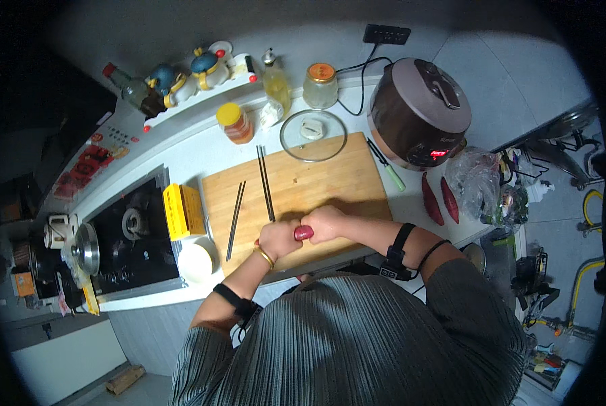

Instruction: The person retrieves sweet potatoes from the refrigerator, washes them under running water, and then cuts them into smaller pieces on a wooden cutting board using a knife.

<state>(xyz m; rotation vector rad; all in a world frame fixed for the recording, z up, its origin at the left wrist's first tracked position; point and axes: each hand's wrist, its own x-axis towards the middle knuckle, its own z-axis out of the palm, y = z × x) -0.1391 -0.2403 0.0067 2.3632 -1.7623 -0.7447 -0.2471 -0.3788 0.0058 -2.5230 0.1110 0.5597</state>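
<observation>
Over the near part of a wooden cutting board [323, 177], my left hand [281, 239] and my right hand [324, 224] are closed side by side around a purplish-red sweet potato [304, 233]. A short middle part of it shows between my fists; my fingers cover the rest. Just beyond my left hand, a pair of dark chopsticks [265, 182] lies on the board. Another pair of chopsticks [236, 221] rests further left on it. Right of the board are a peeler with a green handle [395, 177] and two red sweet potatoes [432, 199], [450, 200] lying on the counter.
A glass lid [313, 149] overlaps the board's far edge. An electric pressure cooker [418, 114] stands at the back right, beside a plastic bag [475, 175]. Left are a yellow box [183, 211], a white bowl [196, 263] and a black stove [130, 238]. Jars [236, 124] stand behind.
</observation>
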